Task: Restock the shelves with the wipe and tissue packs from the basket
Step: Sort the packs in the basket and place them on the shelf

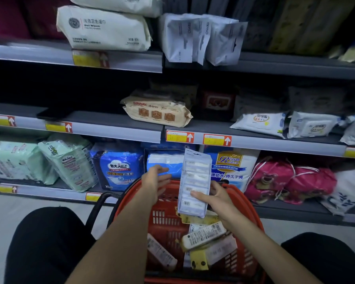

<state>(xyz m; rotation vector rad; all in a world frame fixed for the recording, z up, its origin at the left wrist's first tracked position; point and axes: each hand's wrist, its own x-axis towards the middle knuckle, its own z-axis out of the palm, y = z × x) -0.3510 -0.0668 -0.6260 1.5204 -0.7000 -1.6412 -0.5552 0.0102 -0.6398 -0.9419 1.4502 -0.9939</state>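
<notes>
While right hand grips glossy oblong tissue pack | left hand fingers spread

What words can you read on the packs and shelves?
"Wet Wipes": big cream soft pack, top shelf.
"adobibi": beige soft pack, middle shelf.
"Dr.P", "XL": blue plastic pack, bottom shelf.
Too blurred to read: yellow-and-red shelf price tags.
Too small to read: long clear tissue pack held by the right hand.
</notes>
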